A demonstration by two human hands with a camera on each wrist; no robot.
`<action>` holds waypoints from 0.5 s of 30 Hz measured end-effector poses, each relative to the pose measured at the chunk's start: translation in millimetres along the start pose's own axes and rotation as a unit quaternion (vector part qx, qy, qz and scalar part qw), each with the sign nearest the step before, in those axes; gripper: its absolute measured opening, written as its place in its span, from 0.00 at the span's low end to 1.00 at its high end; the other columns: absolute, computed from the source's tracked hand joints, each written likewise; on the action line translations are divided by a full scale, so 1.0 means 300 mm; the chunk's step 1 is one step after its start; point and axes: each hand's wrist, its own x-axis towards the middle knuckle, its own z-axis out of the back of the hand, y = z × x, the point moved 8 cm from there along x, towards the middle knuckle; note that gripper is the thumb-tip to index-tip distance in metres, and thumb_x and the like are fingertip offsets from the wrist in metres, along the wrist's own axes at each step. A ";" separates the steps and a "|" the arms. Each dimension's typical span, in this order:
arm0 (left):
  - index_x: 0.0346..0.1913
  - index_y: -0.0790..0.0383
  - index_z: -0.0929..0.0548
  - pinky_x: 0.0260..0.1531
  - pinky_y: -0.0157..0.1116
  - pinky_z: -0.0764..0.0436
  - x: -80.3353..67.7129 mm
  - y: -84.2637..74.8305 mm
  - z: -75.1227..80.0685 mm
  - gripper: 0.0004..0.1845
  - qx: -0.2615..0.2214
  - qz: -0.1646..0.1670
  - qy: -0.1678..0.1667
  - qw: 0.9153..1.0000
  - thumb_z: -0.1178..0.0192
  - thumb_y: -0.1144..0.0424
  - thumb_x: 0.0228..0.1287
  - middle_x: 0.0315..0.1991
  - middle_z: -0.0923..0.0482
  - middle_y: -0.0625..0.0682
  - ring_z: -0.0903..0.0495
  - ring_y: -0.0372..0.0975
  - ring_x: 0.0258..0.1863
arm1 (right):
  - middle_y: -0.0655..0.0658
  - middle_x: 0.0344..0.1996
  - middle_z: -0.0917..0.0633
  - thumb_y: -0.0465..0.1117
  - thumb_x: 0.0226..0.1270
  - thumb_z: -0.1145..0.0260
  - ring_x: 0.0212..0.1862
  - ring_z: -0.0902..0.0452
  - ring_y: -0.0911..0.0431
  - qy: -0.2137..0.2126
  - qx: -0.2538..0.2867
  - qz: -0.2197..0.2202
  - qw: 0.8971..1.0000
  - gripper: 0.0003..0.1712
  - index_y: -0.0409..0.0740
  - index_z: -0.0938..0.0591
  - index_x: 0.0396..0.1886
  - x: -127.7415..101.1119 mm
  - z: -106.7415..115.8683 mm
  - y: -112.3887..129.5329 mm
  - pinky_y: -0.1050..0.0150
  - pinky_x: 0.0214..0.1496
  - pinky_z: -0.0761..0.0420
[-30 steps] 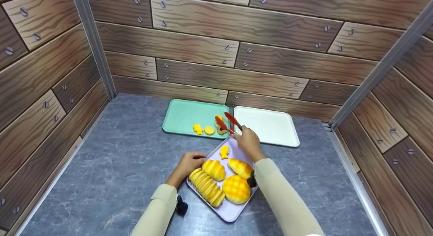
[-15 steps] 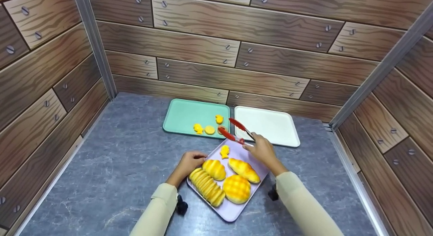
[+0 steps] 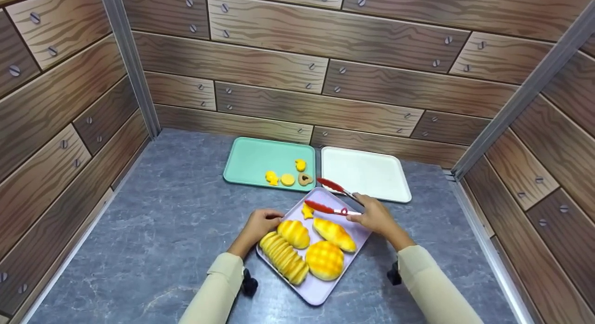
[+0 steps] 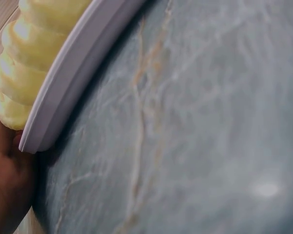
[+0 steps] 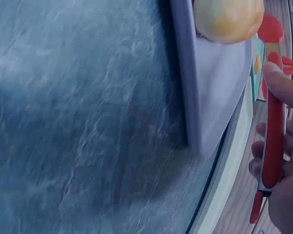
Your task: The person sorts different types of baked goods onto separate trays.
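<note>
My left hand (image 3: 260,226) grips the left rim of a lilac tray (image 3: 312,294), set at an angle on the table. In my right hand (image 3: 377,218) are red-tipped tongs (image 5: 274,136), their two tips spread apart. One tip overlaps a small yellow fish-shaped cookie (image 3: 307,213) at the tray's far corner; the other is over the white tray's near-left corner. Nothing is between the tips. Also on the lilac tray are a ridged roll (image 3: 294,233), a sliced loaf (image 3: 283,257), a long bread (image 3: 334,234) and a round, grid-marked bun (image 3: 324,260).
Behind stands a green tray (image 3: 260,154) with a brown heart-shaped cookie (image 3: 301,181), a round yellow cookie (image 3: 287,180) and two small yellow pieces along its near-right side. A white tray (image 3: 365,170) sits to its right. Wood-patterned walls (image 3: 260,94) enclose the table.
My right hand has drawn the tongs from the green tray toward me and right, over the lilac tray. The heart-shaped cookie lies uncovered on the green tray. My left hand has stayed put.
</note>
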 end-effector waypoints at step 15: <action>0.46 0.58 0.09 0.56 0.46 0.20 0.003 0.002 -0.002 0.10 -0.002 -0.008 -0.005 1.000 0.37 0.65 0.66 0.46 0.11 0.52 0.16 0.46 0.52 | 0.39 0.69 0.25 0.52 0.57 0.23 0.70 0.31 0.39 0.087 -0.019 -0.011 0.996 0.47 0.50 0.31 0.75 0.005 -0.007 0.002 0.38 0.72 0.36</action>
